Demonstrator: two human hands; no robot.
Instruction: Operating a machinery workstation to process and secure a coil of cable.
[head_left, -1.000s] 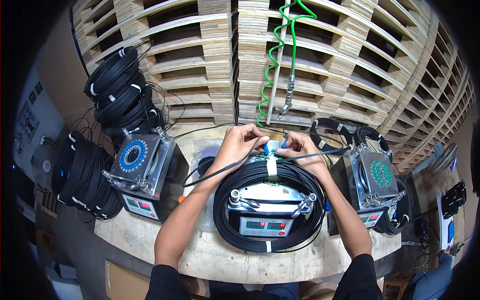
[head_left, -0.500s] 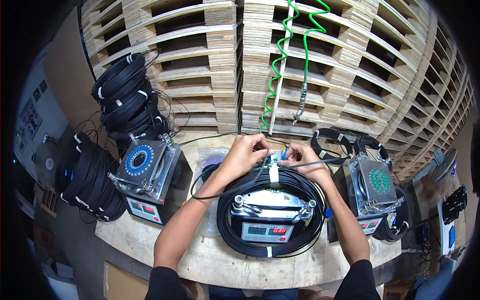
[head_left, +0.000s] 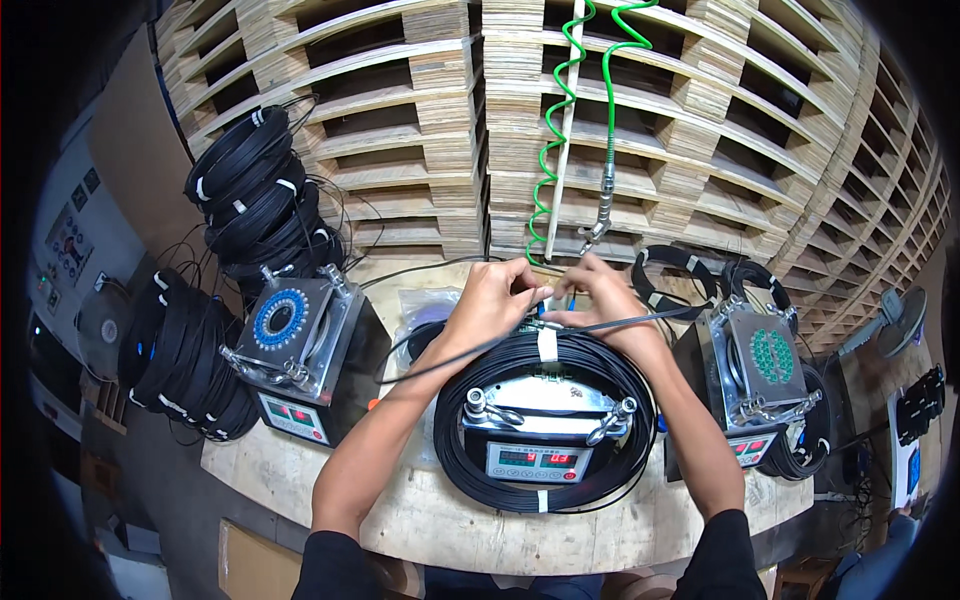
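Observation:
Above a polishing machine (head_left: 535,395) with a metal top plate and lit display, my two hands work close together. My left hand (head_left: 490,305) is closed in a pinch at a small blue cable connector (head_left: 541,309) by the far edge of the plate. To its right, my right hand (head_left: 610,305) has its thumb stretched out and its forefinger raised apart, slightly blurred. A black cable (head_left: 645,318) crosses my right hand, and another bends over my left forearm. A thick coil of black cable (head_left: 455,440), tied with white tape, rings the machine. The fixture under my fingers is partly hidden.
Similar machines stand left, with a blue-ringed plate (head_left: 281,320), and right, with green connectors (head_left: 770,357). Cable coils (head_left: 250,190) are stacked at the left. A green air hose (head_left: 610,110) with a metal nozzle hangs before wooden pallets (head_left: 365,140). A fan (head_left: 905,325) stands far right.
My right hand has lifted from its pinch at the fixture, its forefinger rising away from the thumb. My left hand stays in place, pinching. The middle machine's display has changed.

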